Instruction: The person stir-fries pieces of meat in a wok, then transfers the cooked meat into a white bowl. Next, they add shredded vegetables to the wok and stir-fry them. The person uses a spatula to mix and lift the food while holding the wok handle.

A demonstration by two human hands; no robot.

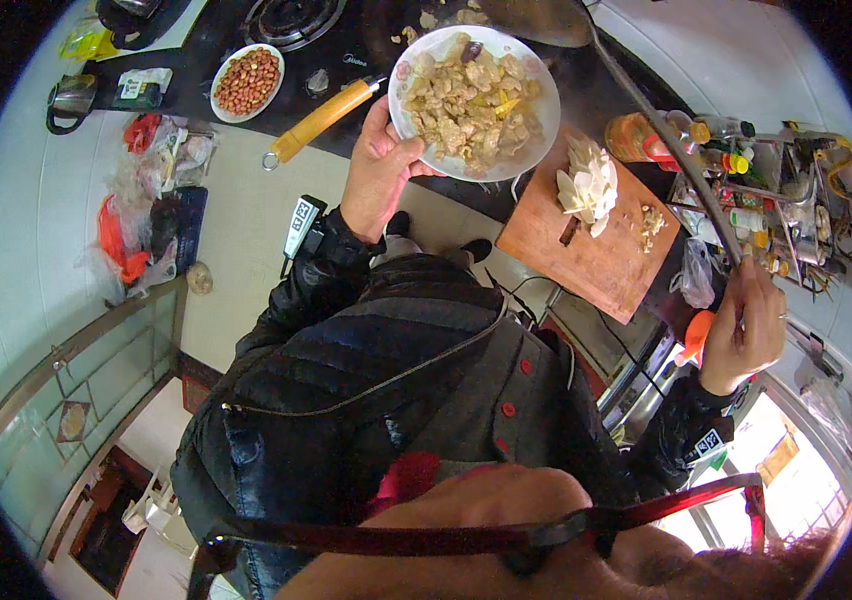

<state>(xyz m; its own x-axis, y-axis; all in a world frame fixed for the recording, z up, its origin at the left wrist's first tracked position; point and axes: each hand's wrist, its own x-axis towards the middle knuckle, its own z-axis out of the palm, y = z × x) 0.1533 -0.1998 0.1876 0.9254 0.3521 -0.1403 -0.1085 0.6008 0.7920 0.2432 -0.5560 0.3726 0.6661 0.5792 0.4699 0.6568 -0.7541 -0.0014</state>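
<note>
My left hand (378, 170) gripped the white plate of cooked pieces (474, 100) at its seven o'clock rim, while my right hand (746, 325) closed round the long ladle handle (666, 130), running toward eleven o'clock, beside the plate.

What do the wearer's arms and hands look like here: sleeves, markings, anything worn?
Both arms are in dark, glossy black jacket sleeves down to the wrists. Each wrist carries a small black tracker tag with white markings. The left hand and the right hand are bare, without gloves; the right has a thin ring on one finger.
</note>
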